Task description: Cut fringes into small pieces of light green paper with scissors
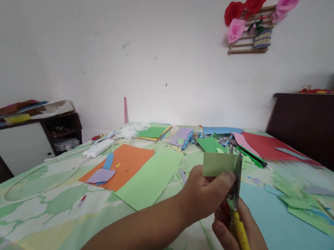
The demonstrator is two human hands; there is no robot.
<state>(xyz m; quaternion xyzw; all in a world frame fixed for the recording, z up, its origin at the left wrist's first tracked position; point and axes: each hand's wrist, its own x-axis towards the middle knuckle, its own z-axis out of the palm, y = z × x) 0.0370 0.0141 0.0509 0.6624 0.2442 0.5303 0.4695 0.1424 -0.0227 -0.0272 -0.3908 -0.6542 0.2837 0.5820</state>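
Pinched between the thumb and fingers of my left hand [208, 191] is a small piece of light green paper [218, 164], held up above the table. My right hand [233, 234] is closed around scissors [244, 244] with yellow handles. Their metal blades point upward and stand at the right edge of the green piece; whether they bite into it I cannot tell. Part of the right hand's fingers is hidden behind the left hand and the handles.
A large light green sheet [153, 178] overlaps an orange sheet [131, 157] on the left. A light blue sheet [288, 239] lies at right, beside green scraps [304, 203]. Farther back are a red sheet [275, 147], a green pen [251, 156] and a white power strip [98, 147] with its cord.
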